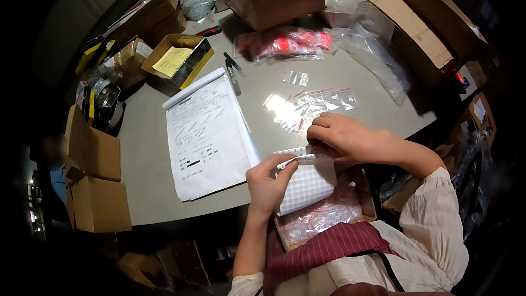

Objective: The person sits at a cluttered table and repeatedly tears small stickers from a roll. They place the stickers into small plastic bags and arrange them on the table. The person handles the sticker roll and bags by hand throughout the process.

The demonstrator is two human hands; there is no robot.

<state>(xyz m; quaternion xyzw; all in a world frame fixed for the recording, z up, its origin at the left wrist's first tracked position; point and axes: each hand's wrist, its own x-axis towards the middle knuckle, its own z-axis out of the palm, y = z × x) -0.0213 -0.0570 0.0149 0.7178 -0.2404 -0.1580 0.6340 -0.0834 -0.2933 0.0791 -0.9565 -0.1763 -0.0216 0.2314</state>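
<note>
Between my hands is a white sheet of round stickers (308,185), its top edge folded over. My left hand (267,182) pinches the fold between thumb and fingers. At the sheet's upper right corner my right hand (344,138) is closed, its fingertips pressed together on the edge and partly hidden. Under the sheet, against my lap, sits an open cardboard box (368,200) holding many small clear zip bags (329,215) with tiny ring-like parts. Just beyond my right hand, several small zip bags (331,98) lie fanned out on the table (148,153).
Left of my hands lies a notepad (211,137) with handwriting, and pens (232,79) rest beside it. Red-marked plastic bags (285,44) and a large cardboard box (274,0) stand farther back. An open carton (98,197) is at the left edge; clear plastic (378,57) lies right.
</note>
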